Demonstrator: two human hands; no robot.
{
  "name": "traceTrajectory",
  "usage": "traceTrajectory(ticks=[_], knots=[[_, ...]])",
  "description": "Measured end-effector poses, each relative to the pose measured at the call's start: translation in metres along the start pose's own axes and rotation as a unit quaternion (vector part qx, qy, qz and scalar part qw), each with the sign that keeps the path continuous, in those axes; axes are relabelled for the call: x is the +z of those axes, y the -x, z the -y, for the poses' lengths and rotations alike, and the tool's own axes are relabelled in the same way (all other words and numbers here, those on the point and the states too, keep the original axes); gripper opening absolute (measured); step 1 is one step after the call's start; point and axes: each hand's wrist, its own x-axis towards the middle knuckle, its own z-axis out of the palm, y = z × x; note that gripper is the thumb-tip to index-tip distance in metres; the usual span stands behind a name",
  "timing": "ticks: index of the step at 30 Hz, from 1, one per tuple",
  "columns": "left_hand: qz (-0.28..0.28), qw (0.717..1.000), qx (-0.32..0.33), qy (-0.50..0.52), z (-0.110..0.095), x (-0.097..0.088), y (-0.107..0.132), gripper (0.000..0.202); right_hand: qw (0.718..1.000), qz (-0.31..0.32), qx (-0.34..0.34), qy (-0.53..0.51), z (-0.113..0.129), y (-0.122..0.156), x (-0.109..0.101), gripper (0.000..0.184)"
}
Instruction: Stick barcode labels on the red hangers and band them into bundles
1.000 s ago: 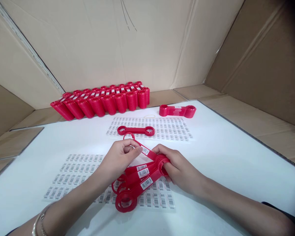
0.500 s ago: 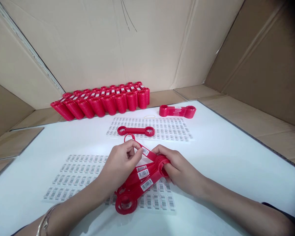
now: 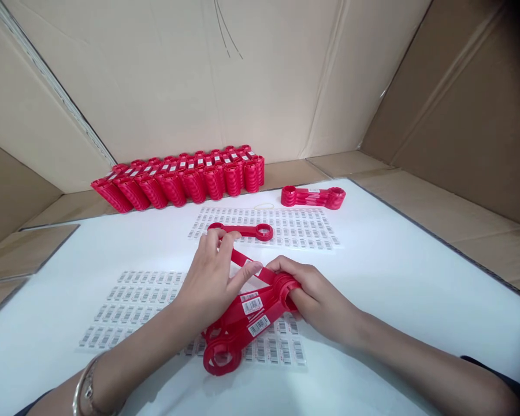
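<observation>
My right hand [image 3: 314, 294] grips the near-right ring ends of several red plastic pieces [image 3: 253, 332], each a flat bar with a ring at both ends. They are fanned out, and white barcode labels show on their bars. My left hand [image 3: 210, 277] has its fingers stretched forward over the far ring of the uppermost red piece [image 3: 241, 258]. Its thumb lies over that piece's label, which is partly hidden. Beneath the fan is a sheet of barcode labels [image 3: 127, 293]. Just beyond my left fingertips, a separate red double-ring piece [image 3: 245, 231] rests on another label sheet [image 3: 303, 222].
Bundled stacks of red double-ring pieces [image 3: 173, 184] stand in a row at the back left. A smaller stack [image 3: 313, 197] is at the back right. A thin rubber band [image 3: 264, 205] lies between them. Cardboard walls [image 3: 199, 86] surround the white table [image 3: 394, 277].
My left hand has gone from a pinch by the uppermost piece's label to spread fingers reaching forward over its far ring. My right hand keeps its grip in place.
</observation>
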Motion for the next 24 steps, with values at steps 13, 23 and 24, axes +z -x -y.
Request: traceTrajectory(ticks=[13,23,24], knots=[[0.038,0.996,0.014,0.085,0.003,-0.032,-0.014,0.027,0.993,-0.094,-0.069,0.020,-0.005,-0.007,-0.016,0.034],[0.142,0.980,0.033,0.138,0.004,-0.024,-0.004,0.043,0.948,-0.094,-0.160,0.259,-0.030,-0.024,-0.035,0.043],[0.147,0.980,0.037,0.125,0.002,-0.023,-0.001,0.045,0.943,-0.091,-0.157,0.279,-0.031,-0.025,-0.035,0.041]])
